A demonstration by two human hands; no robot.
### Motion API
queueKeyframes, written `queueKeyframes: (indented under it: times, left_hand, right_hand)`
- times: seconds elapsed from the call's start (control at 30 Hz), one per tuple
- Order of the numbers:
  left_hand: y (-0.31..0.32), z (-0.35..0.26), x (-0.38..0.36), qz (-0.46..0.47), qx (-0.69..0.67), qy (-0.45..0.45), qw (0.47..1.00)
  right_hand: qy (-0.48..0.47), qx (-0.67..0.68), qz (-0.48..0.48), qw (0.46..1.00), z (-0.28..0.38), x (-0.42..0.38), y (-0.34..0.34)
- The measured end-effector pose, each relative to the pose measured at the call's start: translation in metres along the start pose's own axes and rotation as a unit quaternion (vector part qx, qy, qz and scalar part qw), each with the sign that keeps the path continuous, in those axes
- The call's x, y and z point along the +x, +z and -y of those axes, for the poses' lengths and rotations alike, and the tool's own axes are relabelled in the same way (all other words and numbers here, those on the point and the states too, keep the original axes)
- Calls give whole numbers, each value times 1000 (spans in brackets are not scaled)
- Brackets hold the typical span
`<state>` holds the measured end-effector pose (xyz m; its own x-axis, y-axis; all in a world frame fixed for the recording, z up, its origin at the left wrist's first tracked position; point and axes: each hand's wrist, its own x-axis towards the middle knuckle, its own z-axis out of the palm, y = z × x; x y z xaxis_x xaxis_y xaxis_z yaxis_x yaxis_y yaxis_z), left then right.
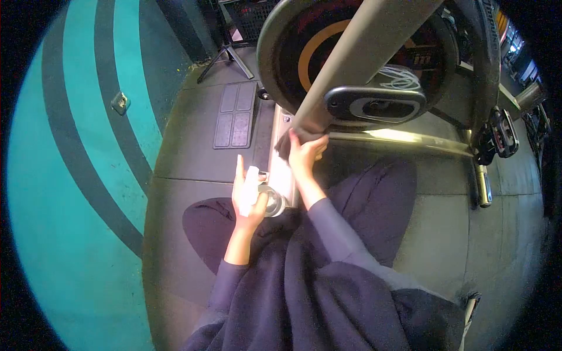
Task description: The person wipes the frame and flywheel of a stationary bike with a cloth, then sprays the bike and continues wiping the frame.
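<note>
My left hand [242, 199], one finger stretched upward, is closed around a spray bottle [250, 188] with a white head and a clear, round body. It is held low, above my folded legs. My right hand [305, 157] presses a dark cloth [283, 146] against the lower end of the thick grey frame tube [336, 73] of an exercise bike. That tube slopes up to the right. Below the cloth, a pale metal base bar [283, 175] runs toward me, partly hidden by my hands.
The bike's flywheel [287, 52] and a pedal [374, 104] stand close above my right hand; another pedal [502, 136] is farther right. A dark ridged pad [235, 114] lies on the floor. A teal striped wall [82, 175] with a socket [120, 103] is at left.
</note>
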<state>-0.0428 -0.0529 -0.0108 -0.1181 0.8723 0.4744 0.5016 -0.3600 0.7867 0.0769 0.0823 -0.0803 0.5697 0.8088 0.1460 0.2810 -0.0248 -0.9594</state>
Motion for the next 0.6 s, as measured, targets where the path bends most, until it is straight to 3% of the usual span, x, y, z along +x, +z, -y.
queueKeyframes:
  times: [0.17,0.37,0.43,0.53,0.6]
  left_hand:
    - [0,-5,-1,-13,-19,-10,1000]
    - [3,-1,1,-12,-26,-24,999]
    - [5,-7,1,-15,-80,-73,994]
    - [5,3,2,-5,-12,-10,1000]
    - [4,6,4,-6,-5,-6,1000]
  right_hand:
    - [-56,83,-76,992,62,35,-29]
    - [-134,118,-48,983,14,27,-19]
    - [-102,101,2,990,-28,20,-6]
    - [-24,17,157,987,-96,1,5]
    - [-28,27,162,986,-97,3,5]
